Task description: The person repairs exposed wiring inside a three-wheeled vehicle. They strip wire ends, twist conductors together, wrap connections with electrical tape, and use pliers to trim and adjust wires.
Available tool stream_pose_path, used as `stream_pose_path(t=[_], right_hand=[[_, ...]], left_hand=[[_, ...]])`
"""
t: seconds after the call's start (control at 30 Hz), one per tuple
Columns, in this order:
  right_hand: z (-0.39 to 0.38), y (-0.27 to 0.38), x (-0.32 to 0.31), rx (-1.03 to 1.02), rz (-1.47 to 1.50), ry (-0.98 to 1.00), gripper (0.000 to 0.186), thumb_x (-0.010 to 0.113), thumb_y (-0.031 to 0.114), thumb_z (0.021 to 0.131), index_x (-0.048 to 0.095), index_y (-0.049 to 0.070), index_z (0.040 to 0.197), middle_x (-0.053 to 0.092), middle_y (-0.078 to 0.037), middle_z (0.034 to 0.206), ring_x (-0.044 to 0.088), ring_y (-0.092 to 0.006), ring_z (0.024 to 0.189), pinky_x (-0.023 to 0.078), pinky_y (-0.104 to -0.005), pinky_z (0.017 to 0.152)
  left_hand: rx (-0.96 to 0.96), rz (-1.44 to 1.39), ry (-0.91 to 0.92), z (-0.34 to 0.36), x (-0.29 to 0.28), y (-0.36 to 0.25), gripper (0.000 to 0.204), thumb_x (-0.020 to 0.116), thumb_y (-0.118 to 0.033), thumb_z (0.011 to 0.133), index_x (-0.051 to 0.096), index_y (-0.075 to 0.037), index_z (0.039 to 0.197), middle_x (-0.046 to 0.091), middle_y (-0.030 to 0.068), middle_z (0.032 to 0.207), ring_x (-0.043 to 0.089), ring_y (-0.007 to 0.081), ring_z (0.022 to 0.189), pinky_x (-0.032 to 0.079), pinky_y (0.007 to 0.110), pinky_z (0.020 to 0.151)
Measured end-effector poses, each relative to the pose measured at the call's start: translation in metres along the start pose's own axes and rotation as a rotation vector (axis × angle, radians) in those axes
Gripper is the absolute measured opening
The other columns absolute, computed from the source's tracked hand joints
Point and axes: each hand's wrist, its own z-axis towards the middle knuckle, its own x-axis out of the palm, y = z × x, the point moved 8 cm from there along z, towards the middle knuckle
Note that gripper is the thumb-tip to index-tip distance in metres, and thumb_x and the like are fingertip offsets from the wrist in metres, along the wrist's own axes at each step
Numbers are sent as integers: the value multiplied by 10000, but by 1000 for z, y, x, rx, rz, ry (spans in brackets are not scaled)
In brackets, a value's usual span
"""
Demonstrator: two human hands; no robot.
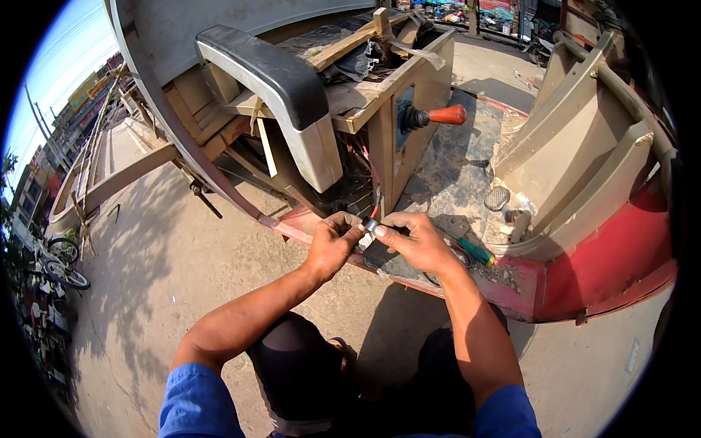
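Observation:
Both my hands meet in front of the vehicle's doorway, fingertips pinching one small shiny black piece (370,223). It looks like a strip of tape or a sleeve, but its exact kind cannot be made out. Directly above it ends a red cable (376,209), which runs down from inside the wooden console. My left hand (336,241) grips the piece from the left, thumb and forefinger closed. From the right, my right hand (415,242) pinches it with the thumb on top. The fingers partly hide the piece and the cable end.
A boxy wooden console (412,139) carries a lever with a red-orange knob (447,115). A grey armrest-like panel with a black top (274,73) overhangs at left. A green-handled screwdriver (476,252) lies on the debris-strewn vehicle floor (467,164). Red bodywork (613,255) edges the right.

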Motion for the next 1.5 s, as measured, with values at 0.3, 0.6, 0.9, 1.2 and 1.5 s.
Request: stream_pose_path(t=[0.3,0.6,0.9,1.2,1.5], right_hand=[[13,1,9,-134,-43,-43,375,643,315,977,685,9,1191,690,-52,956,613,-115,835,529,-293,666],[21,-30,-3,154,91,-233,382,630,344,976,658,-31,911,574,-12,712,524,-90,592,465,-287,514],[22,-50,9,254,234,-185,300,713,248,917,701,-37,1011,606,-16,700,512,-95,565,406,-288,477],[16,-45,14,56,-146,-60,192,703,151,894,670,-31,943,659,-63,807,569,-141,697,489,-351,633],[-6,-25,13,1,-132,-47,235,770,179,825,666,-26,878,569,-142,1112,569,-272,1085,435,-369,937]], left_hand=[[117,29,64,-5,17,-19,207,716,-196,929,611,-32,857,607,1,744,535,69,635,439,241,553],[-104,-92,-32,-3,8,-4,360,608,-311,999,582,-47,755,525,-3,627,438,78,481,348,247,426],[-74,-32,-28,-1,3,-2,316,668,-246,958,595,-35,733,564,11,622,458,82,503,346,267,452],[12,42,-47,-2,2,-2,240,659,-184,960,594,-27,792,546,-4,646,449,62,519,349,228,455],[-53,27,-39,0,-3,2,158,675,-115,942,593,-14,854,577,8,688,513,85,558,420,239,489]])
